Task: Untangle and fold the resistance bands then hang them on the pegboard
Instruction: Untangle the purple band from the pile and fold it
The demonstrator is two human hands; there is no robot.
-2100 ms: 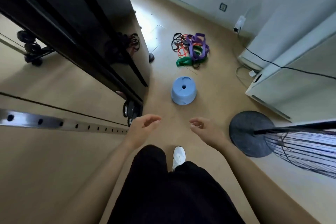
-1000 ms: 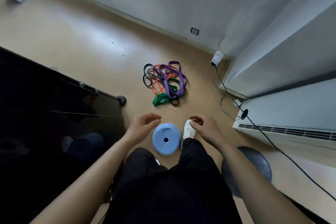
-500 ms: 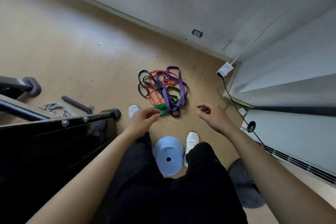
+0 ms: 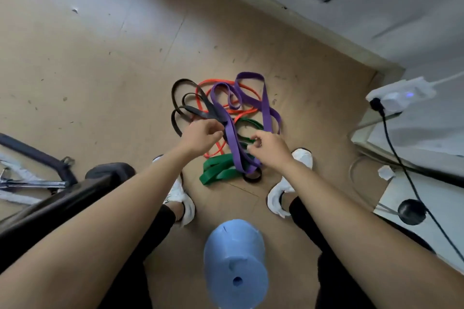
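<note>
Both hands reach down over the tangled resistance bands point(image 4: 226, 128), which lie in a heap on the tan floor point(image 4: 88, 57) between the person's white shoes. The left hand point(image 4: 202, 137) is loosely curled, fingertips at the black band point(image 4: 190, 110); actual contact cannot be confirmed. The right hand point(image 4: 270, 150) is half closed above the green band point(image 4: 219, 170), beside the purple band point(image 4: 251, 105), gripping nothing visibly. No legible writing.

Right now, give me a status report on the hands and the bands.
Left hand and right hand over the pile, grip unclear. Purple band, black band, orange band and green band tangled on floor. Blue stool between the feet.
</note>
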